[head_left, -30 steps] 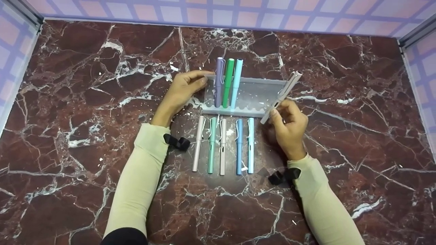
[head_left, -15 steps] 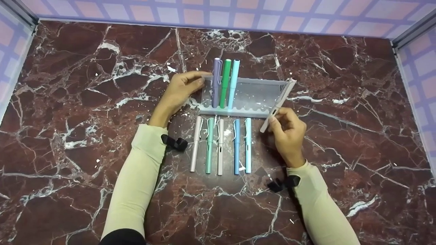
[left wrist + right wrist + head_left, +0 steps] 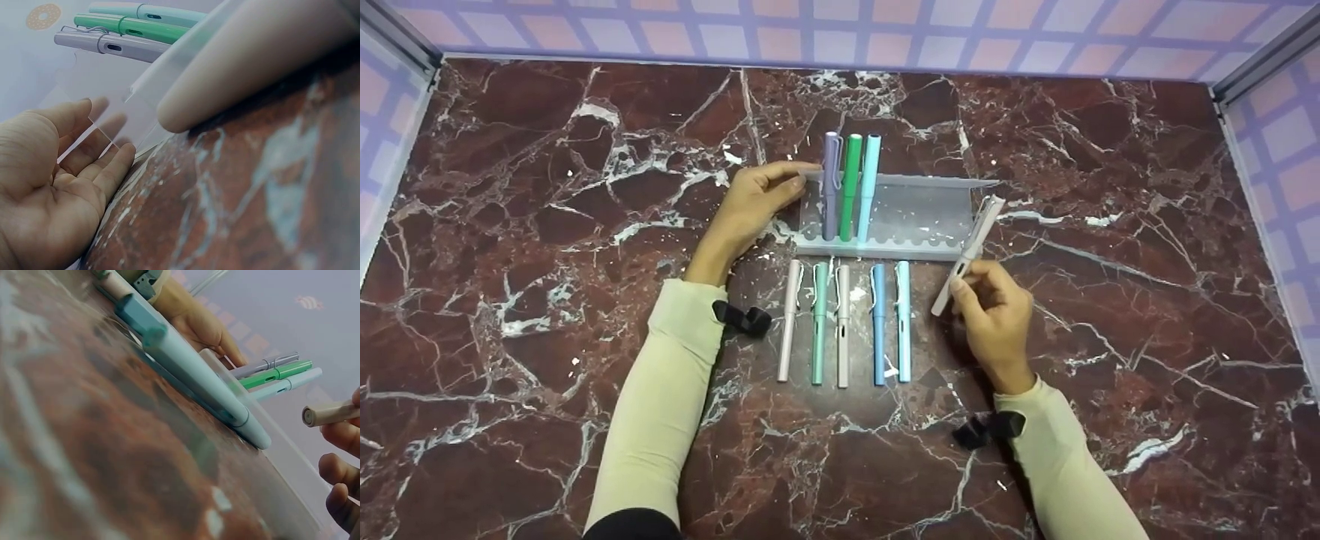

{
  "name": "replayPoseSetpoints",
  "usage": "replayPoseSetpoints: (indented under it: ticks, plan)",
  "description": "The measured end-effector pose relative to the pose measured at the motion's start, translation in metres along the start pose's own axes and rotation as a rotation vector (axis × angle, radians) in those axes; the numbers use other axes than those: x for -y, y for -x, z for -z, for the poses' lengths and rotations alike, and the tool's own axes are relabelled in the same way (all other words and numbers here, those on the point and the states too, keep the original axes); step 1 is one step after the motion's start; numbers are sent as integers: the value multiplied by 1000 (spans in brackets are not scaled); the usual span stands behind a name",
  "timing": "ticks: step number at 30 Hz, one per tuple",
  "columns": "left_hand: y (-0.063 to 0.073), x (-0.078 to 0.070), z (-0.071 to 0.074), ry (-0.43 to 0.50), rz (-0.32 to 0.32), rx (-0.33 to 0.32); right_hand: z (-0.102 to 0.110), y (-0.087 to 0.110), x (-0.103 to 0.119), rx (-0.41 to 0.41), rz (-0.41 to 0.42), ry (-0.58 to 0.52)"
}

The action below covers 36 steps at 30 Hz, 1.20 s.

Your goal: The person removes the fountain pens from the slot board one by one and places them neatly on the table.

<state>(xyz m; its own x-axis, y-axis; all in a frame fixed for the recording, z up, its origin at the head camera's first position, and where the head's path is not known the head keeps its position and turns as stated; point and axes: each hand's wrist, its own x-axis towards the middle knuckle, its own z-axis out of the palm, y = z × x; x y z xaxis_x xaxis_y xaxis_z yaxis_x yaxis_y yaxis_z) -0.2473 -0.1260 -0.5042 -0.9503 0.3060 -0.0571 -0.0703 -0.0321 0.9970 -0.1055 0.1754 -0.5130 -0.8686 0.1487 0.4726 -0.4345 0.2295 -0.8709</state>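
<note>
A clear plastic pen stand (image 3: 926, 214) with a scalloped front ledge holds a purple pen (image 3: 830, 184), a green pen (image 3: 850, 184) and a light blue pen (image 3: 870, 176) upright at its left end. My left hand (image 3: 761, 202) grips the stand's left edge; in the left wrist view the thumb (image 3: 70, 115) is in front of the clear panel and fingers show through it. Thumb and fingers of my right hand (image 3: 997, 322) pinch a pinkish-beige pen (image 3: 980, 232) near its lower end. That pen leans right, its top overlapping the stand's right end in the head view.
Several capped pens lie in a row before the stand: a pale pink pen (image 3: 790, 322), a teal pen (image 3: 818, 322), a greyish-pink pen (image 3: 843, 322), a blue pen (image 3: 879, 322) and a light blue pen (image 3: 904, 322). Checkered walls (image 3: 870, 34) border the marbled table (image 3: 585, 247).
My right hand has drawn back toward the body with the pinkish-beige pen, lower past the stand's right end. The left hand stays on the stand, and the head view has shifted slightly.
</note>
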Motion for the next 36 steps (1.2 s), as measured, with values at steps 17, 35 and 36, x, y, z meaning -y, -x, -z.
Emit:
replayPoseSetpoints:
  ticks: [17,35,36]
  plan:
    - [0,-2,-1,-7,21,-7,10,26,13,45,-106,71]
    - [0,-3,-1,2,19,-2,18,48,23,100,-165,217]
    - [0,-3,-1,0,19,-5,18,49,24,105,-170,222]
